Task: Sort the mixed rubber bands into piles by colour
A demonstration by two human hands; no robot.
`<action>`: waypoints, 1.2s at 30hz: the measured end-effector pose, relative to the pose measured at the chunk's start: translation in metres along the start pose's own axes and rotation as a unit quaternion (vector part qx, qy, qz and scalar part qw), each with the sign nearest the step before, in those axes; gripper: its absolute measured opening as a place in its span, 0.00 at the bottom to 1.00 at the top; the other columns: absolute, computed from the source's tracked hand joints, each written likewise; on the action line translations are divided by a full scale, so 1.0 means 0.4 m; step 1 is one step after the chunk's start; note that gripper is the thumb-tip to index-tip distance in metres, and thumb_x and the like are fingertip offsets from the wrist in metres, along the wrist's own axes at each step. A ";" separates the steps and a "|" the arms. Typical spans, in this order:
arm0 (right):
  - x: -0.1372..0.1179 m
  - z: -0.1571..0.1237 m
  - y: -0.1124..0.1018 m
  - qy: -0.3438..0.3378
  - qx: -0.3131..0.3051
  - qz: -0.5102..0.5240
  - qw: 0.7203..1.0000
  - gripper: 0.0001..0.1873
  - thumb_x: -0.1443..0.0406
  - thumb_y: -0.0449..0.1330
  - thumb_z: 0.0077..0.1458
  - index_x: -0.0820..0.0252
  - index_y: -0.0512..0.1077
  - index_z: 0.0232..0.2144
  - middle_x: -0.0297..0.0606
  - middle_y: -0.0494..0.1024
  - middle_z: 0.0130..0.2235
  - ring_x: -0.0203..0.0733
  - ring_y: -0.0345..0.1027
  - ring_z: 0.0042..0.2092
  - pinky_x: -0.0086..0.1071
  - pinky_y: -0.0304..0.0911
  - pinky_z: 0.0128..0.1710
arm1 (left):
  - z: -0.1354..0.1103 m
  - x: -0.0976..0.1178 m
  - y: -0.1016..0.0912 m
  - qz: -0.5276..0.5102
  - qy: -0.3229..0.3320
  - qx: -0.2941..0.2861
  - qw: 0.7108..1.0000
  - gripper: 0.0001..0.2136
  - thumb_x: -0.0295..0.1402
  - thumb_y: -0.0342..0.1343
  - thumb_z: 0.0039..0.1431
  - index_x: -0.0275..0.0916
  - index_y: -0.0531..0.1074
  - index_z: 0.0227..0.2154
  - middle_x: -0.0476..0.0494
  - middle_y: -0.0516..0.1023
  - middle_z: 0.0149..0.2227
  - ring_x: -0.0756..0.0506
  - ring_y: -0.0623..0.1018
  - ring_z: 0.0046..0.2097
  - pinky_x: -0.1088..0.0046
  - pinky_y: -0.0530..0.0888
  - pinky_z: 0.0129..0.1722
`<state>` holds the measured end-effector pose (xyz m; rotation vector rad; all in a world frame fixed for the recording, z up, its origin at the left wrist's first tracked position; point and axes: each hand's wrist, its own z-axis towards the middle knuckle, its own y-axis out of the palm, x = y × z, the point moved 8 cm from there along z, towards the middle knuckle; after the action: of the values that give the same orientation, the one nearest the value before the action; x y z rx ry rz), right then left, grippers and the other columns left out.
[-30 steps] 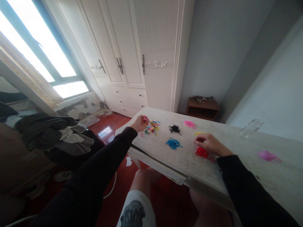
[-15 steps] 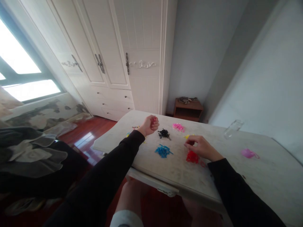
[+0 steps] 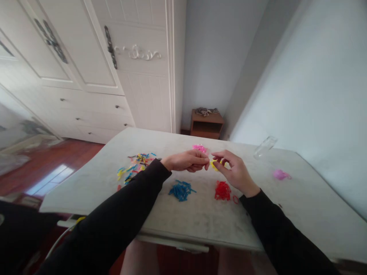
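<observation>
My left hand [image 3: 189, 160] is closed, its fingers curled together over the middle of the table; whatever is in them is too small to name. My right hand [image 3: 235, 172] faces it a short gap away, thumb and fingers apart and curved. Behind the right fingers shows a pile of yellow bands [image 3: 215, 165]. Red bands [image 3: 222, 190] lie in a heap just below that hand, with one red loop [image 3: 235, 199] loose beside it. Nearer me is a pile of blue strips [image 3: 182, 190]. Pink bands [image 3: 200, 148] sit beyond my left hand, which hides the black pile.
Mixed coloured pieces [image 3: 134, 166] are scattered at the table's left, partly behind my left sleeve. To the right are a clear glass jar [image 3: 265, 147] and a purple item [image 3: 281, 174]. A white wardrobe [image 3: 143, 95] and a brown bedside stand [image 3: 207, 126] stand beyond the table [image 3: 183, 221].
My left hand has moved right, over the black pile and close to my right hand. The right hand has risen off the red heap, its fingers spread wider. The view has turned right.
</observation>
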<state>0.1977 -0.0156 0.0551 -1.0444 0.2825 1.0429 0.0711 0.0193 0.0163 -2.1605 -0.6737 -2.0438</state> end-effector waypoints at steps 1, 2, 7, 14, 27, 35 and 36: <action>-0.010 0.000 0.009 -0.010 -0.012 0.014 1.000 0.14 0.58 0.61 0.65 0.53 0.78 0.50 0.40 0.79 0.41 0.41 0.73 0.39 0.36 0.69 0.39 | -0.003 0.001 0.011 0.009 0.004 -0.008 1.000 0.18 0.46 0.61 0.63 0.33 0.73 0.31 0.58 0.51 0.19 0.56 0.49 0.19 0.81 0.48 0.18; -0.018 -0.001 0.016 -0.018 -0.021 0.027 0.999 0.14 0.58 0.60 0.66 0.52 0.78 0.51 0.40 0.80 0.42 0.41 0.73 0.40 0.36 0.69 0.40 | -0.004 0.001 0.019 0.016 0.008 -0.012 1.000 0.18 0.47 0.61 0.63 0.33 0.74 0.31 0.58 0.52 0.18 0.56 0.49 0.19 0.80 0.48 0.18; -0.035 -0.008 0.016 -0.017 -0.027 0.068 0.997 0.13 0.57 0.62 0.64 0.51 0.82 0.47 0.41 0.80 0.41 0.44 0.74 0.42 0.39 0.70 0.42 | -0.001 -0.004 0.037 0.018 0.012 -0.016 1.000 0.19 0.49 0.62 0.62 0.34 0.73 0.31 0.59 0.50 0.18 0.56 0.49 0.19 0.79 0.47 0.17; -0.032 -0.008 0.004 0.006 -0.012 0.078 0.997 0.12 0.54 0.65 0.62 0.55 0.81 0.32 0.38 0.80 0.33 0.42 0.73 0.35 0.37 0.67 0.38 | -0.003 -0.005 0.037 0.047 0.027 0.019 0.998 0.21 0.50 0.62 0.62 0.31 0.76 0.34 0.57 0.56 0.19 0.56 0.52 0.20 0.79 0.49 0.18; 0.026 -0.047 -0.019 0.100 -0.286 0.034 0.952 0.10 0.57 0.67 0.56 0.57 0.81 0.29 0.37 0.81 0.32 0.40 0.73 0.34 0.33 0.67 0.37 | 0.002 -0.021 0.006 -0.038 0.019 0.079 0.996 0.16 0.42 0.61 0.63 0.32 0.73 0.29 0.55 0.58 0.19 0.57 0.52 0.19 0.83 0.51 0.16; 0.078 -0.074 -0.048 0.154 -0.332 -0.030 0.930 0.09 0.58 0.68 0.51 0.57 0.83 0.33 0.35 0.79 0.28 0.39 0.70 0.29 0.32 0.64 0.31 | 0.003 -0.037 -0.007 -0.069 0.000 0.107 0.992 0.14 0.38 0.59 0.64 0.31 0.73 0.27 0.54 0.58 0.20 0.58 0.52 0.19 0.84 0.49 0.15; 0.092 -0.083 -0.055 0.171 -0.338 -0.038 0.925 0.09 0.59 0.68 0.51 0.57 0.82 0.32 0.35 0.79 0.28 0.39 0.70 0.29 0.32 0.64 0.31 | 0.002 -0.037 -0.011 -0.074 -0.001 0.115 0.991 0.14 0.37 0.59 0.64 0.31 0.73 0.27 0.54 0.58 0.20 0.58 0.51 0.19 0.85 0.49 0.15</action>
<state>0.2434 -0.0239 0.0272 -1.8565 0.1584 0.8952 0.0701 0.0197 0.0011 -2.0371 -1.0439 -1.9183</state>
